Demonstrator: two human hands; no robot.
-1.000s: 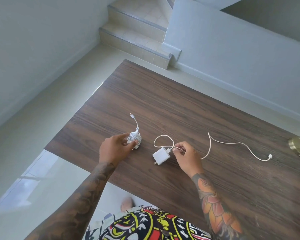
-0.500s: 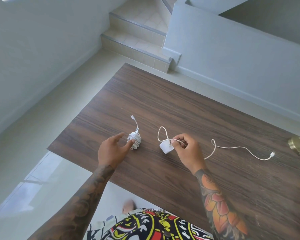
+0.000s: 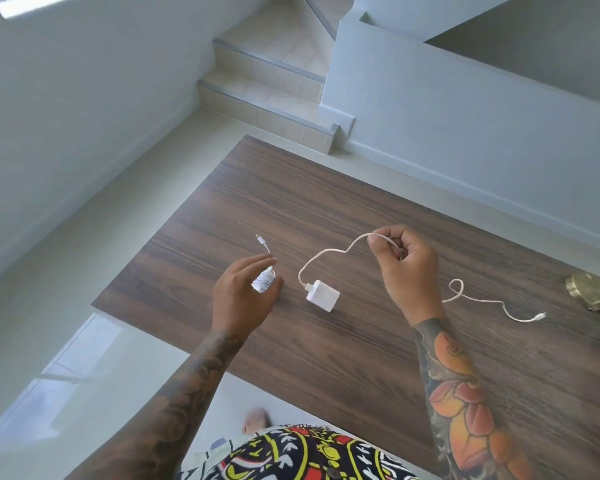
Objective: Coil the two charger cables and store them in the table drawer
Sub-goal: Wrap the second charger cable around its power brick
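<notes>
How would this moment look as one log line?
left hand: open beside coiled charger | right hand: pinching loose cable | adapter: on table

The dark wood table (image 3: 361,209) carries a coiled charger (image 3: 263,281), a white adapter (image 3: 323,295) with loose cable (image 3: 492,303), and perhaps a brass object (image 3: 591,292).

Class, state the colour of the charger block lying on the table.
White, seen in the head view: charger block.

table (image 3: 326,209): dark brown wood with stripy grain | loose cable (image 3: 329,252): white | charger block (image 3: 323,295): white | coiled cable (image 3: 263,281): white | round thing (image 3: 591,292) at table edge: shiny gold | shorts (image 3: 312,455): black with red, yellow, white shapes | right arm (image 3: 465,403): orange and red flower tattoo | floor (image 3: 66,306): pale cream
</notes>
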